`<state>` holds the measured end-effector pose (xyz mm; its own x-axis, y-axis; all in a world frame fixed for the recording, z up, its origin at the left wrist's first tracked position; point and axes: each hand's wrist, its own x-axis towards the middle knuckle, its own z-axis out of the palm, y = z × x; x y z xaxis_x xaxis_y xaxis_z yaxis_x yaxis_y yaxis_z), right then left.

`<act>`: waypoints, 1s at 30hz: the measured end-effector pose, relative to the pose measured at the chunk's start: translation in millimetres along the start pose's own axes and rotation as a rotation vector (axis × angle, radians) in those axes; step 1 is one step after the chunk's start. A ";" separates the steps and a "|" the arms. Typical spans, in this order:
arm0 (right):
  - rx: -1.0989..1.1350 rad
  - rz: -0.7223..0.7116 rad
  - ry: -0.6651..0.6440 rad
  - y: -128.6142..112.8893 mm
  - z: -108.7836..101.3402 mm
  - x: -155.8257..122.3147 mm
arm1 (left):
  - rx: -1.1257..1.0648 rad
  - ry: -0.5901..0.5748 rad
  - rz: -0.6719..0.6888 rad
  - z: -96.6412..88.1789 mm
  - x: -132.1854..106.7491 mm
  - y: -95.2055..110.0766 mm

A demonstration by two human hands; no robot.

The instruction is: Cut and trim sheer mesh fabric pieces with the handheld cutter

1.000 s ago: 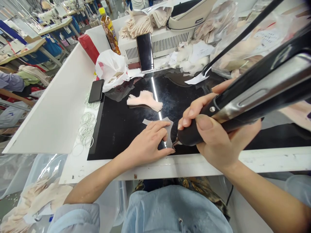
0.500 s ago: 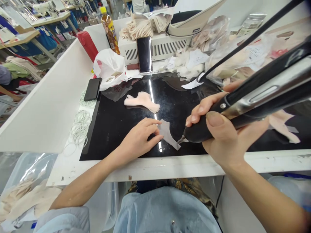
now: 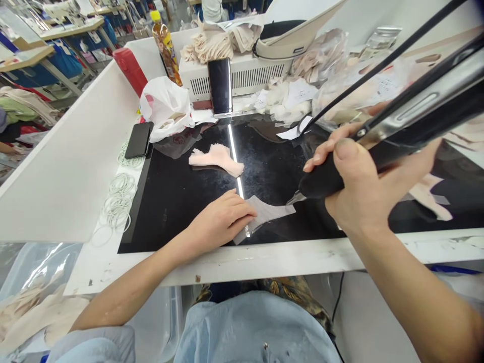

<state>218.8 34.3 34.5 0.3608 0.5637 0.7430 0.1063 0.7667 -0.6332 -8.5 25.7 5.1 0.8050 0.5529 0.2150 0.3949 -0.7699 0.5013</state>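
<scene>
A thin, sheer whitish fabric piece (image 3: 269, 209) lies on the glossy black work surface (image 3: 170, 212). My left hand (image 3: 223, 219) is closed at the piece's left part, with fingertips and thumb together on it. My right hand (image 3: 359, 194) is wrapped round a thick black-and-silver handheld tool (image 3: 321, 180) that slants up to the right; its exact kind is unclear. The tool's narrow metal tip (image 3: 297, 198) is at the right end of the sheer piece. Beyond my left hand lies a small stack of pale pink fabric pieces (image 3: 217, 159).
Pale rings (image 3: 117, 206) and a black phone (image 3: 139, 140) line the left side. Another phone (image 3: 220, 86) stands upright at the back near a white plastic bag (image 3: 166, 108) and a bottle (image 3: 166, 45). More pink pieces (image 3: 427, 196) lie right. A black cable (image 3: 363, 78) crosses the upper right.
The sheer piece has turned, its narrow end now pointing right. My left fingers have closed on it. My right hand and the tool have shifted right and slightly up.
</scene>
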 end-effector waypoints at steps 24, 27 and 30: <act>0.057 0.224 -0.023 -32.0 42.0 -25.5 | -0.058 -0.119 -0.060 -3.0 1.7 -3.7; 0.056 0.245 -0.023 -35.4 38.9 -27.2 | -0.057 -0.114 -0.065 -3.3 1.3 -3.4; 0.084 0.218 -0.039 -37.9 37.1 -28.2 | -0.049 -0.121 -0.063 -3.3 1.2 -3.2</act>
<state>170.3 0.8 45.6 0.3303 0.7287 0.6000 -0.0485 0.6479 -0.7602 -10.2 29.9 6.5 0.8280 0.5548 0.0812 0.4262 -0.7168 0.5518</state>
